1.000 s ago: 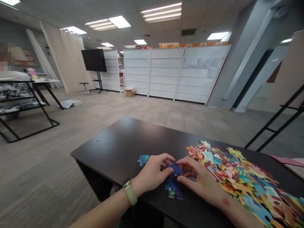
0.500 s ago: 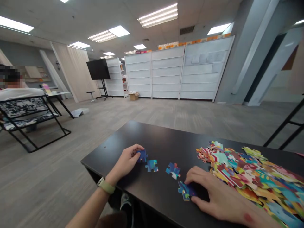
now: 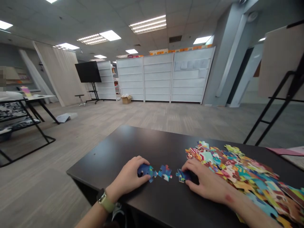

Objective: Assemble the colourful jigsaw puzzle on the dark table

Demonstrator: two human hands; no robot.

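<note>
While the left hand [image 3: 133, 172] grasps a blue puzzle section [image 3: 147, 172] between thumb and fingers, the right hand [image 3: 201, 180] similarly grasps a blue piece [image 3: 181, 175]; both items rest on the counter [image 3: 142, 139], probably edge-held to keep them flat. A loose piece [image 3: 165, 172] lies between, unheld.

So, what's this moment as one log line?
left hand: grips navy puzzle piece | right hand: grips blue piece | between hands: third piece | right side: puzzle pile
</note>
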